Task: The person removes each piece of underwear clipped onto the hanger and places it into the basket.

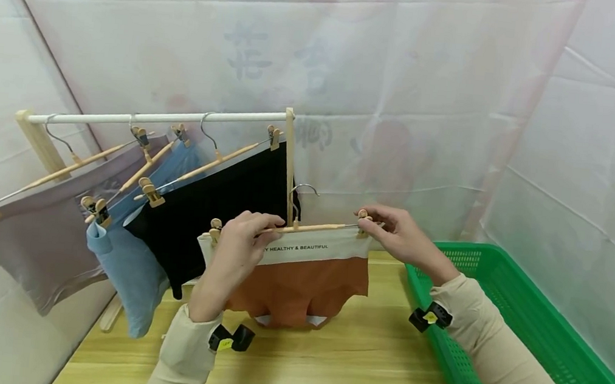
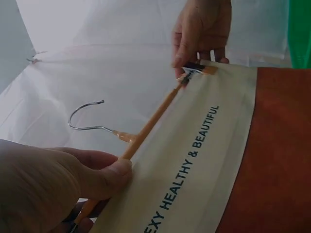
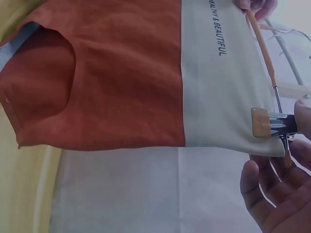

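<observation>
Rust-orange briefs (image 1: 305,283) with a cream printed waistband hang from a wooden clip hanger (image 1: 318,226), held up over the table. My left hand (image 1: 239,244) pinches the hanger's wooden bar left of its metal hook (image 2: 80,116), thumb on the near side. At the bar's right end, my right hand (image 1: 399,233) pinches a clip (image 3: 262,122) between thumb and fingers. That clip sits over the waistband's right corner, and its other fingers are behind the fabric. Another clip (image 1: 215,228) at the left end is partly hidden by my left hand.
On the left, a rack with a white rod (image 1: 165,120) carries black (image 1: 219,202), light blue (image 1: 129,280) and mauve (image 1: 39,242) garments on clip hangers. The rack's right post stands just behind the held hanger. A green plastic basket (image 1: 529,297) sits on the wooden table's right side.
</observation>
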`<state>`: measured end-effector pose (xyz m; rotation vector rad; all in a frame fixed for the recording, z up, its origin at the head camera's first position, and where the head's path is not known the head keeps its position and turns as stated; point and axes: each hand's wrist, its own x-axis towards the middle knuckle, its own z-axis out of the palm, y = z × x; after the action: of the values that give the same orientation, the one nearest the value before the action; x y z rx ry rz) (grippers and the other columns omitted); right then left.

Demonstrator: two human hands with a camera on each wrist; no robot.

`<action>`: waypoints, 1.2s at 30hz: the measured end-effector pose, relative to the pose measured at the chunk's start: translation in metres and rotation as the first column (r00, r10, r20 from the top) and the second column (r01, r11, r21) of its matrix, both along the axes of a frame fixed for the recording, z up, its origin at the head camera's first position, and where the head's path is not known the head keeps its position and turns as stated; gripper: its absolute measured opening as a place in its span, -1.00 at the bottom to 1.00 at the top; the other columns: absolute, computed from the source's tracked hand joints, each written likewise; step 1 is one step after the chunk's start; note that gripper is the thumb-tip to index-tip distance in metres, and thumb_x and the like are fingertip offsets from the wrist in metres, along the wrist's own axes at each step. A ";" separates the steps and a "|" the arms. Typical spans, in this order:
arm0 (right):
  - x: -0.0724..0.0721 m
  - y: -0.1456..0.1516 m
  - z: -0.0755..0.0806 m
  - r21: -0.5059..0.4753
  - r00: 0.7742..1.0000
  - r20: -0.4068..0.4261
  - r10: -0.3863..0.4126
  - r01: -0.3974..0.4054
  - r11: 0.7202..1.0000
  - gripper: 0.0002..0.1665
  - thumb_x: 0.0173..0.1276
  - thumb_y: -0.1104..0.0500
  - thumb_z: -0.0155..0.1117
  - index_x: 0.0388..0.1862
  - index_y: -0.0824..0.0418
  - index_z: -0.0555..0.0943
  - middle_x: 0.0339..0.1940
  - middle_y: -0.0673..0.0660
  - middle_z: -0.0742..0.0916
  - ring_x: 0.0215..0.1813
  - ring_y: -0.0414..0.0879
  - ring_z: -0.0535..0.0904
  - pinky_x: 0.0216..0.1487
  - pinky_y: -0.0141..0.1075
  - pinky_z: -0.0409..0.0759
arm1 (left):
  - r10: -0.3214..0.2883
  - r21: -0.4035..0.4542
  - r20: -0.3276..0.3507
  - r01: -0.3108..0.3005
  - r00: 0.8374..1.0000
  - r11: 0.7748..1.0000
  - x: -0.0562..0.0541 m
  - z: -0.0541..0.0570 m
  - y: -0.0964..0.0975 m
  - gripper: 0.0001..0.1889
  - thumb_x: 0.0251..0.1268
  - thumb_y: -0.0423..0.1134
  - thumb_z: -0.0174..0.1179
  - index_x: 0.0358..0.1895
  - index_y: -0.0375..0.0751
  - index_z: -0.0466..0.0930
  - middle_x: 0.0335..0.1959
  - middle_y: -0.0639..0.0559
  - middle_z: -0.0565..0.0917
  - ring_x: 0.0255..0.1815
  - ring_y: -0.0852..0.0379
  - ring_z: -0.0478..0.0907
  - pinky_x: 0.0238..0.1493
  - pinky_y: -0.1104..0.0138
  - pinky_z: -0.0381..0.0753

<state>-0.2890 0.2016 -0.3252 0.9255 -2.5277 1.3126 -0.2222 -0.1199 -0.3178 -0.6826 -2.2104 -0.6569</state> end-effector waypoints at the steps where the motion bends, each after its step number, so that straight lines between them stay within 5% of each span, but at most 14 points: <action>1: 0.000 0.002 -0.001 0.001 1.000 0.000 -0.005 0.005 1.000 -0.70 0.59 0.03 0.15 0.17 0.05 0.64 -0.15 0.10 0.75 -0.27 0.08 0.57 -0.35 -0.33 0.52 | -0.006 -0.002 -0.014 0.006 1.000 1.000 -0.002 -0.002 0.001 -0.86 0.20 -0.30 0.41 -0.17 -0.14 0.79 -0.30 0.01 0.82 -0.34 0.10 0.58 -0.32 0.28 0.57; 16: -0.003 0.021 -0.022 -0.027 1.000 -0.014 0.025 -0.025 0.999 -0.71 0.51 0.15 0.26 0.12 0.17 0.73 0.16 0.24 0.74 -0.10 -0.20 0.69 -0.13 -0.36 0.70 | -0.055 -0.011 0.003 0.055 0.998 0.998 -0.021 -0.026 0.008 -0.93 0.22 -0.27 0.41 -0.26 -0.10 0.83 -0.35 0.08 0.80 -0.35 0.14 0.56 -0.34 0.35 0.57; 22: -0.001 0.025 -0.023 -0.064 0.997 0.028 0.070 -0.068 0.996 -0.69 0.51 0.18 0.26 0.14 0.23 0.72 0.17 0.31 0.73 0.04 -0.28 0.72 -0.01 -0.37 0.72 | -0.081 -0.029 -0.022 0.080 0.996 0.996 -0.024 -0.030 0.009 -0.93 0.26 -0.29 0.38 -0.25 -0.12 0.83 -0.37 0.08 0.79 -0.35 0.14 0.57 -0.32 0.35 0.60; 36: 0.002 0.024 -0.023 -0.026 0.997 0.059 0.051 -0.050 0.998 -0.68 0.56 0.13 0.20 0.17 0.20 0.70 0.11 0.27 0.78 0.00 -0.34 0.74 0.03 -0.41 0.70 | -0.073 -0.043 -0.037 0.071 0.997 0.997 -0.024 -0.030 0.010 -0.92 0.28 -0.29 0.37 -0.26 -0.14 0.84 -0.38 0.08 0.79 -0.36 0.15 0.56 -0.34 0.37 0.58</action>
<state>-0.2867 0.2258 -0.3482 0.9653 -2.5417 1.4029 -0.2460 -0.1096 -0.3478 -0.7931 -2.1775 -0.6304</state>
